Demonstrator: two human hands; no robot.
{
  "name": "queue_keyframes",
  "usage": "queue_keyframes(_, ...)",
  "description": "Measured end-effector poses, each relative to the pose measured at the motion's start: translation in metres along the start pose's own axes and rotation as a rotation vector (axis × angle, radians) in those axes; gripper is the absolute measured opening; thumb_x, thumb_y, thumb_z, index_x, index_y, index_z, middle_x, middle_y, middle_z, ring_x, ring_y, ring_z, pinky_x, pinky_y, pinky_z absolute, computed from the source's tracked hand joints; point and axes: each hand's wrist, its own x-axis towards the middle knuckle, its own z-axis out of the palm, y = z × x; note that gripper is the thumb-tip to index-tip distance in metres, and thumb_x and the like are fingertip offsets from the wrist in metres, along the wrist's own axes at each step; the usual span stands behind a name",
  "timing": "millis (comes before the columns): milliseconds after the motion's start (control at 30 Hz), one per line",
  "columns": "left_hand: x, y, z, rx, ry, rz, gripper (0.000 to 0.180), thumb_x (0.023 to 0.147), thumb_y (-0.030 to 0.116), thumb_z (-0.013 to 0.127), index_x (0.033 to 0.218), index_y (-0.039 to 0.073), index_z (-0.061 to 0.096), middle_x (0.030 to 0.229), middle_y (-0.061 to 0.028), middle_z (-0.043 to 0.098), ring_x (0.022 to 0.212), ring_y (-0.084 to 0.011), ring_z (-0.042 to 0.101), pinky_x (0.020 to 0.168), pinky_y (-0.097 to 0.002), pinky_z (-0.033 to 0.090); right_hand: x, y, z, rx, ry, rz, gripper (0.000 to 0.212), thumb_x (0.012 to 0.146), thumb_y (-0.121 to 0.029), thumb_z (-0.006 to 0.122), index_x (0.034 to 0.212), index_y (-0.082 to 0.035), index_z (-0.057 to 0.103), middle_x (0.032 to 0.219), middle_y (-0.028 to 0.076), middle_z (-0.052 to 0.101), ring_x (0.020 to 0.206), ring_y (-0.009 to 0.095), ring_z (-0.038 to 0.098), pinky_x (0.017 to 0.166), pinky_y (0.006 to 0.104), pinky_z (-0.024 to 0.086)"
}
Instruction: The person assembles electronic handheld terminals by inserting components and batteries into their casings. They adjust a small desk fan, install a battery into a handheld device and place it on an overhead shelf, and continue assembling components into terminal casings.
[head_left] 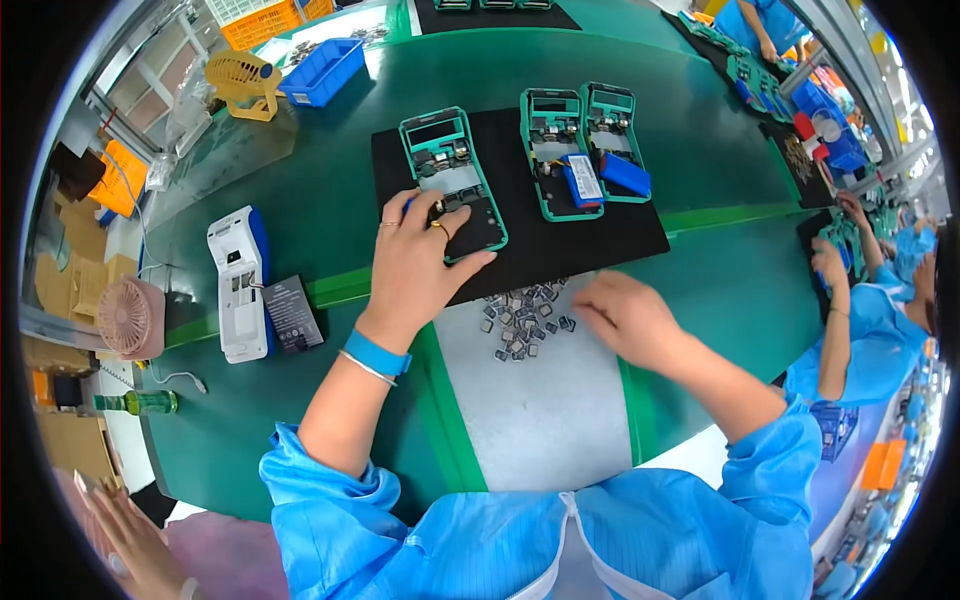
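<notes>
My left hand [415,255] is closed over the lower half of a green-framed handheld device [460,175] with exposed inner parts. A bit of a blue battery pack [408,206] shows at its fingers; the rest is hidden behind the hand. Right of the loose pile of small square parts [522,318], my right hand [630,318] hovers with thumb and fingertips pressed together. Whatever sits in that pinch is too small to make out. Two more green-framed devices [553,130] lie side by side, each with a blue battery pack [583,180] on its lower half.
A black mat [600,240] lies under the devices, a grey sheet [540,420] under the pile. At left are a white device [240,290], a dark flat battery [292,315], a pink fan [130,315] and a green bottle [140,402]. Another person's hand [125,540] shows lower left.
</notes>
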Motion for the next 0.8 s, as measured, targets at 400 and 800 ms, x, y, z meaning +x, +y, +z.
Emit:
queue_keyframes(400, 0.022, 0.056, 0.02, 0.209, -0.013, 0.015, 0.055, 0.08, 0.042, 0.071, 0.124, 0.01, 0.063, 0.138, -0.018, 0.049, 0.141, -0.0414, 0.028, 0.106, -0.0731, 0.018, -0.018, -0.006, 0.025, -0.383, 0.128, -0.387, 0.018, 0.068, -0.008, 0.067, 0.086, -0.006, 0.066, 0.087, 0.006, 0.061, 0.08, 0.025, 0.059, 0.064, 0.0348, 0.052)
queue_keyframes(800, 0.045, 0.054, 0.058, 0.084, -0.219, 0.005, 0.063, 0.089, 0.045, 0.063, 0.139, 0.012, 0.048, 0.14, -0.0177, 0.051, 0.136, -0.0337, 0.042, 0.106, -0.057, 0.033, 0.005, -0.019, 0.019, -0.563, -0.223, -0.393, 0.009, 0.07, -0.013, 0.061, 0.073, -0.006, 0.065, 0.074, 0.008, 0.064, 0.075, 0.025, 0.065, 0.059, 0.0353, 0.056)
